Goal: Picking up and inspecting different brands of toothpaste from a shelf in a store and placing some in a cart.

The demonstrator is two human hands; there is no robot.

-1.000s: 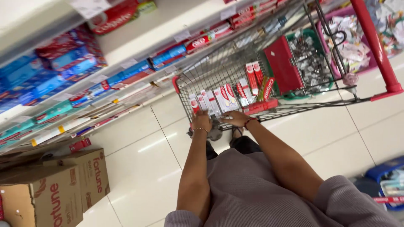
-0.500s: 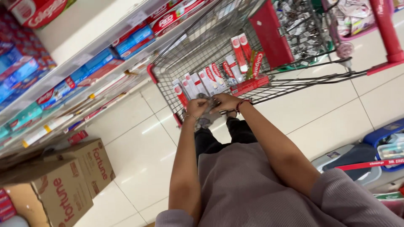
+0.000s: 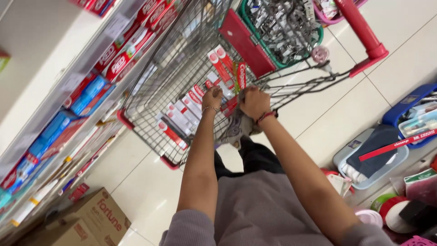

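Note:
My left hand (image 3: pixel 212 97) is curled at the near rim of a wire shopping cart (image 3: pixel 150 98), right over red and white toothpaste boxes (image 3: pixel 189 107) that stand in a row inside. What its fingers grip is hidden. My right hand (image 3: pixel 254 102), with a red band at the wrist, is closed on a grey patterned cloth (image 3: pixel 234 130) that hangs down outside the cart's rim. The two hands are close together. More toothpaste boxes (image 3: pixel 222 64) lean further in.
Shelves (image 3: pixel 68 86) of red and blue toothpaste boxes run along the left. A cardboard box (image 3: pixel 98 216) sits on the floor at lower left. A green basket (image 3: pixel 282 27) of metal items is in the cart. Blue and grey bins (image 3: pixel 387 141) crowd the right.
The view has tilted and closed in on the cart. My hands have stayed at the cart's rim, and the left hand has drawn slightly apart from the right.

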